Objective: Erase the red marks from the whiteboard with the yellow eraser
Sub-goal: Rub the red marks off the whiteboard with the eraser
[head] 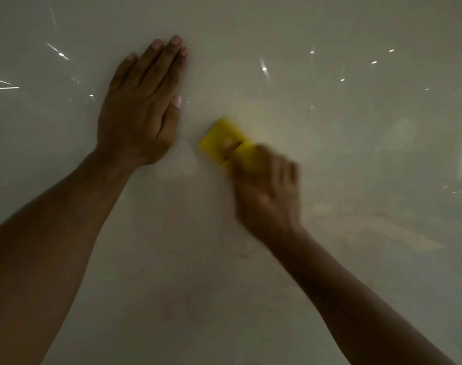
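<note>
Head view. Whiteboard (330,154) fills the whole frame; glossy, with small light reflections scattered toward 10 o'clock and 2 o'clock.

Left hand (143,111) lies flat on the board at about 11 o'clock from frame centre. Fingers straight and held close together, pointing toward 1 o'clock; thumb alongside the palm edge. Palm down, holding nothing. Forearm enters from the 8 o'clock corner.

Right hand (269,193) sits just right of centre, motion-blurred. Fingers curled over the near end of the eraser (228,142), thumb laid across its top face; the grip reads as closed on the eraser, though finger detail is smeared. Forearm enters from the 5 o'clock corner.

Eraser: yellow, rectangular block, pressed against the board, its free end pointing toward 10 o'clock from the right hand. It sits just beside the left hand's thumb base, at about 4 o'clock from it, not touching.

Red marks (240,252): faint pink-red smears and thin traces, mostly at 6 o'clock below the right hand, with a broader pale smudge toward 4 o'clock. A lighter, cloudy patch lies between the left wrist and the eraser.
</note>
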`<state>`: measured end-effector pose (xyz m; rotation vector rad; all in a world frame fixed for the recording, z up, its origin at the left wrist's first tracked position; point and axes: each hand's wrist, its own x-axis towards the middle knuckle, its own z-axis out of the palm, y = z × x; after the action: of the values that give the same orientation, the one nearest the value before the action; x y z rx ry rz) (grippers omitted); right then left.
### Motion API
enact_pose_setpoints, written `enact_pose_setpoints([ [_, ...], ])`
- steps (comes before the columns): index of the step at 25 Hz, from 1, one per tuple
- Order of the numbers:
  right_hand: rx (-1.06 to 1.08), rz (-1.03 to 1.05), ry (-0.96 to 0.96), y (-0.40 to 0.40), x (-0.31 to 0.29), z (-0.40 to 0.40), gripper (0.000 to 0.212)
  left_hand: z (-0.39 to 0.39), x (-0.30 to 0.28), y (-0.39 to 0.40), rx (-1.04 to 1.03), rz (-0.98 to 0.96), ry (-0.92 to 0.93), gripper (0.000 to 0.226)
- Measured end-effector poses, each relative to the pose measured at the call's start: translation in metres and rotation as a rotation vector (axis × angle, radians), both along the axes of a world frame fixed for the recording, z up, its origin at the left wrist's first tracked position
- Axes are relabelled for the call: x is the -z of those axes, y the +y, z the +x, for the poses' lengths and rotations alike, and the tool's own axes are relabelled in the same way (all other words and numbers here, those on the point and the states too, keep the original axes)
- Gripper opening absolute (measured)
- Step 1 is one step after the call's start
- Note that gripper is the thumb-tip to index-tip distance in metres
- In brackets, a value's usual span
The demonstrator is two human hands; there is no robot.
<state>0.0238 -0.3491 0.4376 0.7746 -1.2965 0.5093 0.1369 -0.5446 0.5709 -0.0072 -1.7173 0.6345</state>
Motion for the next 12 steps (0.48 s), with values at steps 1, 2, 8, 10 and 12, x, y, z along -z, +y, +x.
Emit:
enact_pose_setpoints([
  [1,0.017,0.185,0.145,-0.006,0.011,0.007,0.045,0.001,-0.001,-0.002,-0.008,-0.015,-0.013,0.064],
  [2,0.043,0.261,0.229,-0.001,0.011,0.006,0.045,0.003,-0.001,-0.005,-0.018,-0.037,-0.030,0.063],
  [8,0.004,-0.229,-0.201,0.007,-0.020,-0.002,0.050,0.011,-0.005,-0.014,-0.022,-0.090,-0.074,0.063],
  [10,-0.057,0.123,0.033,-0.016,0.009,0.018,0.046,0.012,-0.005,-0.014,-0.003,-0.074,-0.067,0.063],
  [12,0.027,0.257,0.162,-0.012,0.015,0.020,0.053,0.015,-0.004,-0.017,0.012,-0.011,-0.036,0.061],
])
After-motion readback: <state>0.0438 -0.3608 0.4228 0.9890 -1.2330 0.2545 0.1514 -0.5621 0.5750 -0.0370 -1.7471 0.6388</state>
